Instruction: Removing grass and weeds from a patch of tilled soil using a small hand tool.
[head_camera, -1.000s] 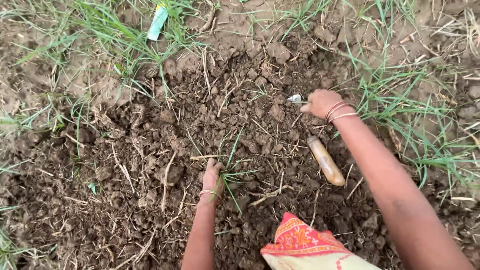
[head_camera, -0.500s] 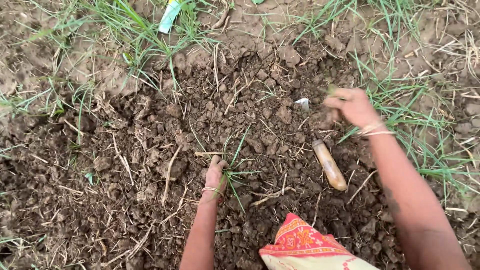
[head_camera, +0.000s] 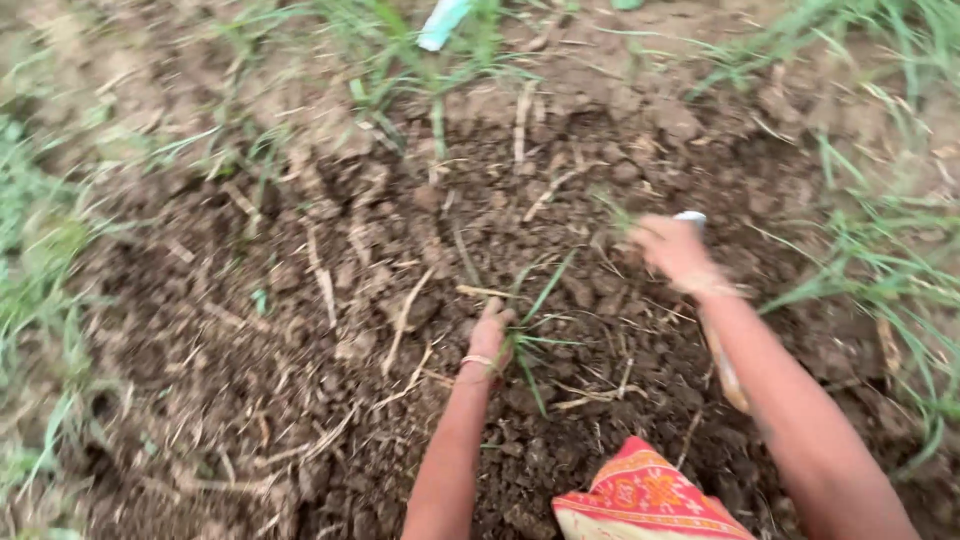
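Note:
My left hand (head_camera: 489, 336) rests on the dark loose soil (head_camera: 300, 330), fingers curled at the base of a small green grass seedling (head_camera: 537, 318). My right hand (head_camera: 673, 248) is blurred, low over the soil to the right, just in front of a small pale object (head_camera: 691, 216). Whether it grips anything cannot be told. A wooden-handled tool (head_camera: 727, 375) lies on the soil, partly hidden under my right forearm.
A red and orange patterned cloth (head_camera: 640, 497) covers my knee at the bottom edge. Grass tufts (head_camera: 880, 260) ring the dug patch on the right, left and far side. A pale blue-green scrap (head_camera: 441, 22) lies at the top. Dry stalks are scattered over the soil.
My right hand has moved left and nearer, from beside the grass edge to the pale object. My left hand has stayed at the seedling. The view has swung and blurred.

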